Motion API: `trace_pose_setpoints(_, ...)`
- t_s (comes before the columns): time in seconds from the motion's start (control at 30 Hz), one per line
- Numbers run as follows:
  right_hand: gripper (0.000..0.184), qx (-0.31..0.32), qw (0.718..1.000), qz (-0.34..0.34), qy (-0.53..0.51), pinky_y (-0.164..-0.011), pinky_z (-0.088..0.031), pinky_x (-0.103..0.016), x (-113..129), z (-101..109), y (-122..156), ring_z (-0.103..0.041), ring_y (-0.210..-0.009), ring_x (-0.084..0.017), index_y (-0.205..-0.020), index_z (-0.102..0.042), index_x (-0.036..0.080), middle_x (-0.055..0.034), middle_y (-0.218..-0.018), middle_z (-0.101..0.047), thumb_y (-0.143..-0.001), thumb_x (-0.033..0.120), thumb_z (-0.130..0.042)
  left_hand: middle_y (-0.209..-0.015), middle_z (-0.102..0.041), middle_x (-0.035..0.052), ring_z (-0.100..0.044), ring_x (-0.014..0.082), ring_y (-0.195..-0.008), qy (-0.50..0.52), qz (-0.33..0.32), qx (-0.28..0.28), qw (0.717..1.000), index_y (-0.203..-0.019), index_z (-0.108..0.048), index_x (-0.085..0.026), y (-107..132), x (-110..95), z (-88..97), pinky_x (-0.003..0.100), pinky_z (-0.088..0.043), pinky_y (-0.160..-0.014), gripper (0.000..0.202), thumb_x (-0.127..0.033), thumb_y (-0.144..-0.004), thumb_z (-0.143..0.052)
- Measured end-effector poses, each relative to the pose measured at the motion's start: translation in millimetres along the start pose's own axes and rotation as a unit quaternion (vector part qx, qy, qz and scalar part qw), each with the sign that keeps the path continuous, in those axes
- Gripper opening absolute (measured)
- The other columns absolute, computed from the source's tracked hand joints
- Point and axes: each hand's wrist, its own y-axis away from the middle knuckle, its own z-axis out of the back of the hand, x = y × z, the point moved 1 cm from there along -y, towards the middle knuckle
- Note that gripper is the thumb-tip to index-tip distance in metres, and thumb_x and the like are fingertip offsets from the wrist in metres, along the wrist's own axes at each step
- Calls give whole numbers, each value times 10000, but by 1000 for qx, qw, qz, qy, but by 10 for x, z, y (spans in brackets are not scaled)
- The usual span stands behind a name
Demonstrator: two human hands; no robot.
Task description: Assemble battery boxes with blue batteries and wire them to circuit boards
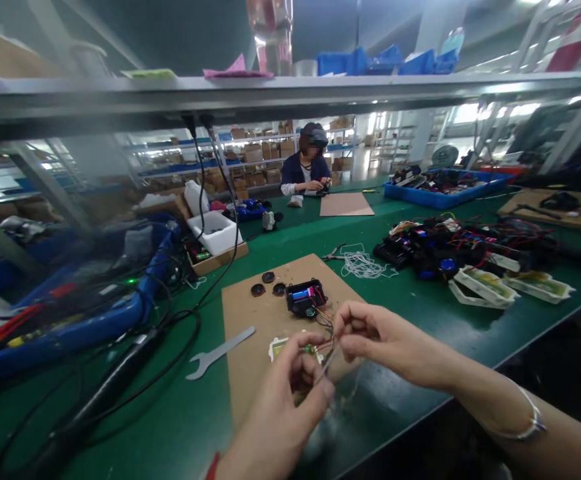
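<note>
Both hands meet over the front of a brown cardboard sheet [247, 307]. Thin wires [329, 353] run between them; my left hand [297, 393] pinches their lower part. Just above, my right hand [370, 337] has its fingertips closed on the upper part of the wires. These wires lead back toward a black plastic housing [305, 298] with a blue cell inside. Partly behind the left fingers lies a white-framed circuit board [277, 348]. Several small round black speakers [268, 277] rest beyond it, and a steel open-end wrench [220, 353] overlaps the sheet's left edge.
A blue bin [70, 320] and black cables [190, 320] occupy the left. White cord [365, 262] lies near pliers [335, 253]. Wired black assemblies [430, 247] and white trays [485, 283] are piled right. Overhead runs a shelf [290, 90]; a co-worker [306, 167] sits opposite.
</note>
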Motion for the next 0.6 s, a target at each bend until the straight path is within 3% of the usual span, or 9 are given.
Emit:
trace_pose_setpoints(0.1, 164, 25, 999, -29, 9, -653, -428, -263, -259, -211, 47, -528, -724, -144, -891, -499, 210, 9, -784, -547, -759, 151, -576, -772, -571, 13, -603, 131, -689, -38, 50, -60, 996, -1131, -481, -184, 166, 282, 53, 227, -510, -627, 324, -318, -841, -534)
trace_pose_setpoints(0.17, 191, -24, 996, -14, 81, -652, -424, -270, -437, -352, 41, -530, -714, -148, -871, -491, 211, 7, -774, -545, -734, 85, -531, -775, -588, 11, -616, 138, -686, -137, 52, -107, 983, -1107, -491, -196, 236, 431, 110, 242, -519, -637, 272, -296, -855, -503)
trace_pose_setpoints(0.3, 175, -160, 960, 22, 229, -640, -413, -294, -700, -565, -29, -547, -707, -171, -815, -477, 206, -19, -779, -557, -736, 51, -454, -919, -635, 49, -651, 179, -775, -361, -22, -185, 914, -1074, -519, -212, 262, 551, 188, 303, -532, -690, 233, -177, -862, -428)
trace_pose_setpoints(0.4, 156, -195, 938, 27, 287, -652, -418, -314, -787, -637, -58, -552, -731, -193, -779, -457, 207, -37, -788, -552, -739, 57, -434, -1055, -605, 92, -642, 206, -892, -443, -15, -189, 876, -1134, -502, -184, 211, 548, 214, 346, -532, -760, 347, -79, -824, -389)
trace_pose_setpoints(0.47, 146, -201, 930, 26, 307, -654, -421, -320, -809, -653, -50, -557, -740, -203, -787, -445, 210, -41, -792, -552, -747, 69, -432, -1103, -579, 114, -620, 220, -961, -455, 7, -182, 871, -1188, -485, -155, 157, 533, 231, 379, -516, -825, 421, -43, -793, -394)
trace_pose_setpoints(0.6, 130, -223, 920, 28, 322, -643, -419, -321, -829, -641, -10, -569, -736, -208, -796, -415, 220, -40, -797, -559, -771, 92, -425, -1130, -593, 130, -549, 259, -1098, -397, -12, -169, 902, -1191, -521, -124, 36, 530, 267, 465, -428, -967, 455, -32, -754, -433)
